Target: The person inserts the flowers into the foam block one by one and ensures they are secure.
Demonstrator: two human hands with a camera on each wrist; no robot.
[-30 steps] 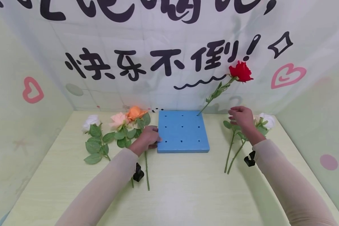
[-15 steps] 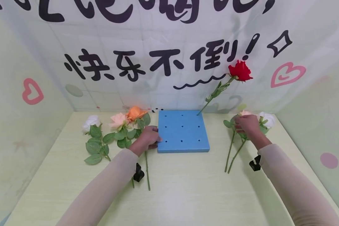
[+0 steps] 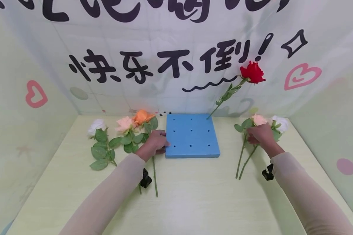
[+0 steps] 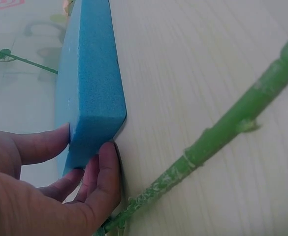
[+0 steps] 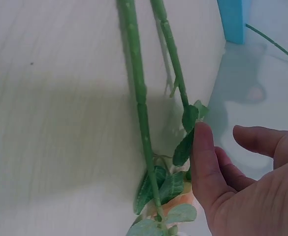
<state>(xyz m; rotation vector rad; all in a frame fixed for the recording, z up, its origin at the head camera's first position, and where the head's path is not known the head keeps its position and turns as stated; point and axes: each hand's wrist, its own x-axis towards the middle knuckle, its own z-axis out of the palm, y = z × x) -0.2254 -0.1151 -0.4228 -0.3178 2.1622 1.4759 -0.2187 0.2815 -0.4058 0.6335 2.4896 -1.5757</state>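
My left hand (image 3: 156, 142) holds the left edge of a blue foam block (image 3: 192, 138) with rows of small holes. In the left wrist view the thumb lies on the top face of the block (image 4: 99, 73), with the fingers against its side and lower edge. A red rose (image 3: 253, 72) leans out of the back right hole. On the right, my right hand (image 3: 260, 135) is at the stem and leaves of a pink rose (image 3: 259, 119). In the right wrist view its fingers touch leaves (image 5: 185, 142), while the thumb stands apart from them. A white rose (image 3: 280, 124) lies alongside.
Left of the block lie a white rose (image 3: 97, 127), a pink rose (image 3: 125, 124) and an orange rose (image 3: 142, 117), their stems toward the front. A printed cloth wall (image 3: 129, 98) rises behind the table (image 3: 188, 195), with side walls left and right.
My right hand has moved down and slightly right to the stem and leaves of the pink rose, whose bloom now shows. The left hand stays on the foam block.
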